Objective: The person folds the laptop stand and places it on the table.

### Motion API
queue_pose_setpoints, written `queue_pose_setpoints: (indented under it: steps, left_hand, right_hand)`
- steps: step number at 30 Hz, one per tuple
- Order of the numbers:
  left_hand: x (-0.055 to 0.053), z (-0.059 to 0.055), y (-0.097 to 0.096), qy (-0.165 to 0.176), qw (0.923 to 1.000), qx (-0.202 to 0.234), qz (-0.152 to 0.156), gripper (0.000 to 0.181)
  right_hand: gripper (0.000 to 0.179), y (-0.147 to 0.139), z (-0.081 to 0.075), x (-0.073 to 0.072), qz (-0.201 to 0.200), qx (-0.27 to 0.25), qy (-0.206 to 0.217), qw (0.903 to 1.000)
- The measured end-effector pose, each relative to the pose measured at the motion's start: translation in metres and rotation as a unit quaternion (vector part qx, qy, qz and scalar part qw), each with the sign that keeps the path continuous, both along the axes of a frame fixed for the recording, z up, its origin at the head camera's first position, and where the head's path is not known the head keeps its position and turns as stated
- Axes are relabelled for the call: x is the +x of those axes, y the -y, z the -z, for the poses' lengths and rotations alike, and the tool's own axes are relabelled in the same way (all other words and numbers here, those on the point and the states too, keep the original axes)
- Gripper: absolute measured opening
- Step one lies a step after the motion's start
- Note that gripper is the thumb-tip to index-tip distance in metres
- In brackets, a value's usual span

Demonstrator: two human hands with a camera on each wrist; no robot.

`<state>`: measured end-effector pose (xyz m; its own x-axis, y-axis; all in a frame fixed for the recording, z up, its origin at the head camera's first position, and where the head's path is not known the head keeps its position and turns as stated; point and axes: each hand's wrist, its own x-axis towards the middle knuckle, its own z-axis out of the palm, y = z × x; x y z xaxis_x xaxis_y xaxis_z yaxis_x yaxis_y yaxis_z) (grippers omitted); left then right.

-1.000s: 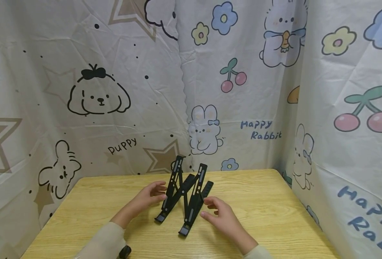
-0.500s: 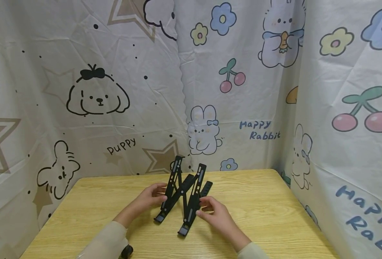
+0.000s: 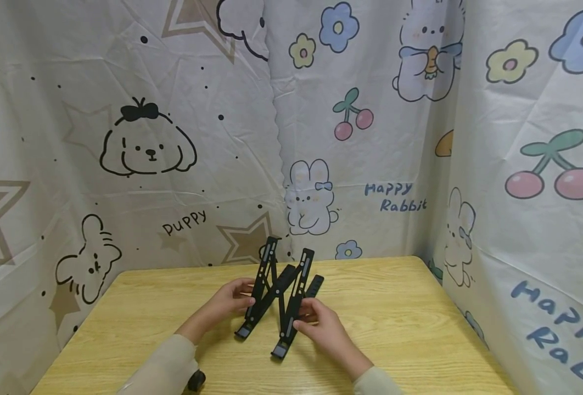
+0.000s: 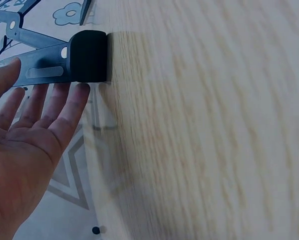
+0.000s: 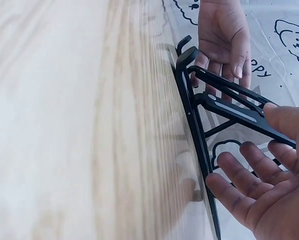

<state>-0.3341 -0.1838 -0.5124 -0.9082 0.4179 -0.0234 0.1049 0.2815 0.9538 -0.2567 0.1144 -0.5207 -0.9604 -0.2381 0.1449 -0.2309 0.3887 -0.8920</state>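
Observation:
A black folding laptop stand [image 3: 278,292] with grey pads stands unfolded on the wooden table, its two sloping arms propped by crossed struts. My left hand [image 3: 224,304] is at its left side. Its long fingers reach towards the stand's edge nearly straight, and the thumb lies beside the arm [image 4: 44,67]. My right hand [image 3: 323,329] is at the right side, thumb and index finger on either side of the right arm [image 5: 244,116], pinching it. The other fingers hang loosely below, near the base rail [image 5: 198,142]. The stand hides some left fingertips.
The yellow wood-grain table [image 3: 410,329] ends at a patterned curtain [image 3: 212,137] behind it and on both sides. A small black object [image 3: 196,380] sits by my left sleeve at the near edge.
My right hand has moved left, from beside the stand onto its right arm. The left hand stays nearly where it was, and the stand keeps its shape and place.

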Motion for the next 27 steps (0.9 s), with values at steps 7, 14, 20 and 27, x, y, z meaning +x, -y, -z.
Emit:
queue_pose_setpoints:
  steps: [7, 14, 20, 27]
  left_hand:
    - [0.000, -0.001, -0.003, -0.002, 1.0000, -0.005, -0.001, 0.058]
    - [-0.002, 0.001, -0.004, -0.011, 0.9998, 0.003, -0.014, 0.052]
    - [-0.004, 0.003, -0.005, -0.023, 0.9996, 0.008, -0.017, 0.049]
    - [-0.001, 0.001, -0.007, -0.034, 0.9992, 0.011, -0.015, 0.045]
  right_hand:
    - [0.050, 0.006, 0.001, -0.002, 0.001, -0.041, 0.015, 0.9991]
    - [0.053, 0.013, 0.002, 0.000, 0.006, -0.114, 0.053, 0.9920]
    - [0.045, 0.017, -0.001, 0.002, 0.034, -0.161, 0.078, 0.9832]
    - [0.043, 0.019, -0.001, 0.000, 0.040, -0.183, 0.078, 0.9792]
